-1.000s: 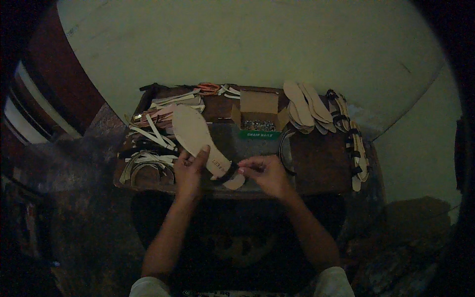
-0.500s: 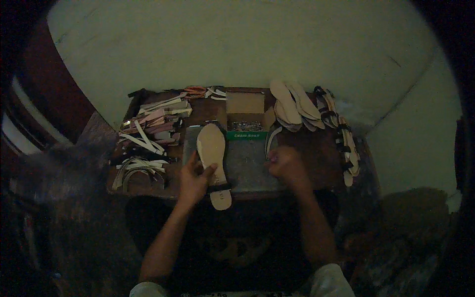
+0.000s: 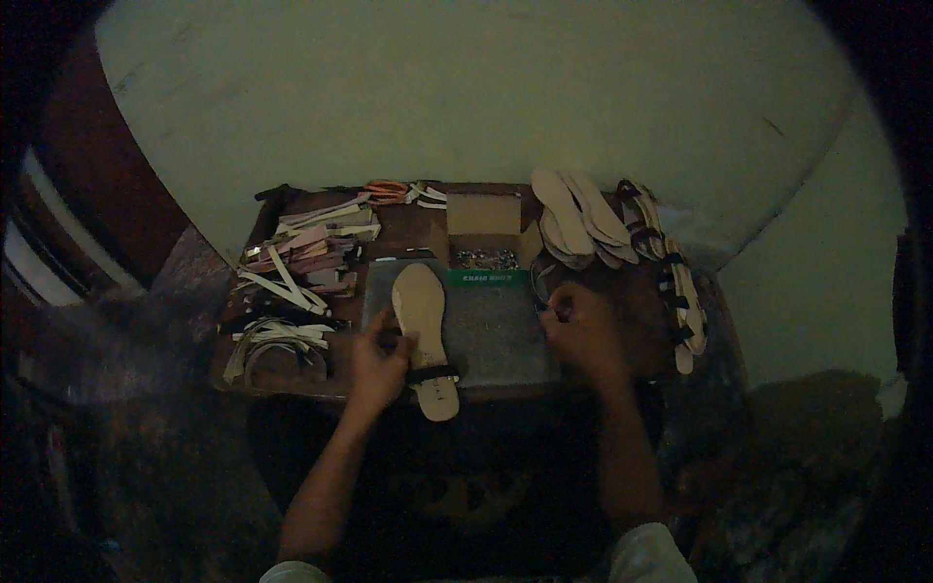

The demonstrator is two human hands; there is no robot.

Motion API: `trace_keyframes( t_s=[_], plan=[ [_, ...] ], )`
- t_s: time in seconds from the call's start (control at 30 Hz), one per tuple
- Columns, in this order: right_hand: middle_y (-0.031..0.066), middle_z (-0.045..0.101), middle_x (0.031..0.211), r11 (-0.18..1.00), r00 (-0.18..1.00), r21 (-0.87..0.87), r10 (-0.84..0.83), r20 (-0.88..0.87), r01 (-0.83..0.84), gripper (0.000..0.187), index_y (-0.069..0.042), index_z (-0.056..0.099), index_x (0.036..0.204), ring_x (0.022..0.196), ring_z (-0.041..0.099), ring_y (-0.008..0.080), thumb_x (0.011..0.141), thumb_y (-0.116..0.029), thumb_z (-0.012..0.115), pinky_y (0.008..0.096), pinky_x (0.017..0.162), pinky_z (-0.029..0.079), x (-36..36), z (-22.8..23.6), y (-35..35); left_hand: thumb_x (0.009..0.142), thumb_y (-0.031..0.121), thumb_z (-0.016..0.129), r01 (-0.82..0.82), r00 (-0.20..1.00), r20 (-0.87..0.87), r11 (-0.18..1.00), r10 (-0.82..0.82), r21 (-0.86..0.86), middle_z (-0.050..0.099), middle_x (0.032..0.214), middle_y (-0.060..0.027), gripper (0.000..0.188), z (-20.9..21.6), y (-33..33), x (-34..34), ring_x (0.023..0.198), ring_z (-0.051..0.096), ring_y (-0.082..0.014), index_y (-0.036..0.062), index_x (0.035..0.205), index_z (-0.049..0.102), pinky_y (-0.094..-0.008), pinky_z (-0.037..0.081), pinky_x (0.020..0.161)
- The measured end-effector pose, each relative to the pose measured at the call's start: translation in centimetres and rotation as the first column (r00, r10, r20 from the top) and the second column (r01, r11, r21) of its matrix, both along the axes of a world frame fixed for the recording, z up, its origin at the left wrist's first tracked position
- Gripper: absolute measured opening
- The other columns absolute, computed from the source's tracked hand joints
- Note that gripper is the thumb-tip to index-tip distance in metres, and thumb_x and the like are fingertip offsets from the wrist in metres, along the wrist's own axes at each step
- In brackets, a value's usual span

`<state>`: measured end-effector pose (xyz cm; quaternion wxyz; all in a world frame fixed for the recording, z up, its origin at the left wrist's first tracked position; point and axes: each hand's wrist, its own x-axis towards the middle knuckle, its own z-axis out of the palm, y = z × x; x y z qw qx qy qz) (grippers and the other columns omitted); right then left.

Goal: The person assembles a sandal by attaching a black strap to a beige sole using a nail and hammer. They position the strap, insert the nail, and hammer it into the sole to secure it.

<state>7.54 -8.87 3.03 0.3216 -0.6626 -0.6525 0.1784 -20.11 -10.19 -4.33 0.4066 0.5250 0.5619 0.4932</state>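
A beige sandal sole [image 3: 421,311] with a dark strap across its narrower end lies over the grey slab [image 3: 496,335], that end reaching past the table's near edge. My left hand [image 3: 377,367] grips its left edge, thumb at the rim; the fingers are partly hidden and a little blurred. To the right of the slab, my right hand [image 3: 583,335] is curled closed, and what is inside it is too dark to make out. Just beyond the slab stands an open cardboard box [image 3: 486,276] with a green front, holding many small shiny metal pieces.
Piles of cut strips [image 3: 306,257] cover the table's left side, with orange-handled scissors [image 3: 386,191] at the back. Several loose beige soles [image 3: 569,219] are stacked at the back right. A row of strapped sandals [image 3: 685,301] lines the right edge. A pale wall [image 3: 466,97] rises behind the table.
The sole has come down lower in the view and lies flatter, and my left thumb has slid from its face to its edge. My right hand has shifted slightly right.
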Motion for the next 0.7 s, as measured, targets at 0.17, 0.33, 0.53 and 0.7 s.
trace_keyframes(
  t_s=[0.17,0.33,0.53,0.7],
  plan=[
    [0.0123,0.07,0.091,0.999,0.978,0.042,0.035,-0.205,-0.027,0.017,-0.002,0.067,0.095,0.084,0.067,0.0211,0.081,-0.011,0.066,0.0336,0.079,0.052,-0.2,3.0,-1.0,0.089,0.007,0.067,0.011,0.999,0.048,1.0,-0.012,0.024,0.064,0.105,-0.009,0.049,-0.6,0.3,-1.6,0.099,0.06,-0.0176,-0.001,0.134,0.049,-0.0326,0.05,0.088],
    [0.0056,0.07,0.088,0.967,0.845,0.06,0.247,-0.474,-0.249,0.018,-0.004,0.069,0.101,0.08,0.065,0.0141,0.084,-0.01,0.07,0.0297,0.074,0.052,-0.7,3.7,-1.6,0.087,0.007,0.067,0.02,0.963,0.271,0.997,0.0,-0.073,0.065,0.103,-0.0101,0.048,0.1,0.5,-1.7,0.089,0.063,-0.0163,0.0001,0.131,0.048,-0.0313,0.053,0.074],
    [0.0031,0.067,0.083,0.917,0.636,-0.054,0.23,-0.737,-0.394,0.018,-0.003,0.07,0.104,0.072,0.06,0.0084,0.088,-0.012,0.07,0.0236,0.065,0.049,-5.5,0.0,-1.3,0.085,0.008,0.073,-0.019,0.921,0.389,0.999,0.033,-0.041,0.067,0.1,-0.0114,0.056,2.5,-0.8,0.8,0.087,0.064,-0.0172,0.0017,0.131,0.041,-0.0297,0.054,0.072],
    [0.0009,0.066,0.08,0.948,0.588,-0.05,0.152,-0.795,-0.313,0.018,-0.002,0.071,0.103,0.065,0.054,0.0076,0.088,-0.012,0.07,0.0233,0.06,0.045,-6.6,-2.7,-0.5,0.084,0.002,0.072,-0.03,0.9,0.437,0.998,0.006,0.049,0.068,0.098,-0.0123,0.069,3.3,-1.4,1.2,0.084,0.065,-0.015,0.0031,0.14,0.03,-0.0283,0.054,0.071]
  ],
)
